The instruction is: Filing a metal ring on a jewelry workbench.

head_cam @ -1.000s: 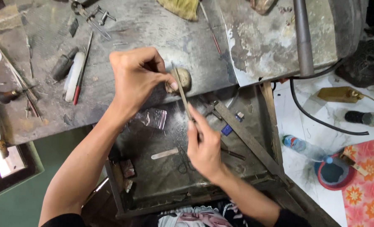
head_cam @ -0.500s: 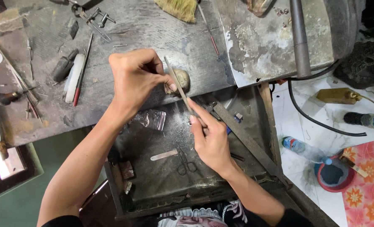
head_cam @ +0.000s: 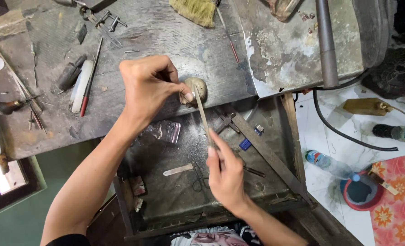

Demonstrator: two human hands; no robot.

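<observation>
Since half a second ago, we've pushed the file (head_cam: 203, 114) forward; right hand (head_cam: 225, 175) stays clamped on it, left hand (head_cam: 150, 86) pinching something small at the desk (head_cam: 166, 36) edge peg (head_cam: 195, 89).

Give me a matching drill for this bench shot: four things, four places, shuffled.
Things:
1. flat file
2. straw brush
3. plastic bottle
4. clear packet

Places:
A. on the floor, right of the bench
B. top edge of the bench
C. in the open drawer, below the left hand
D. in the right hand

Pairs: 1-D, 2-B, 3-A, 4-C
</observation>
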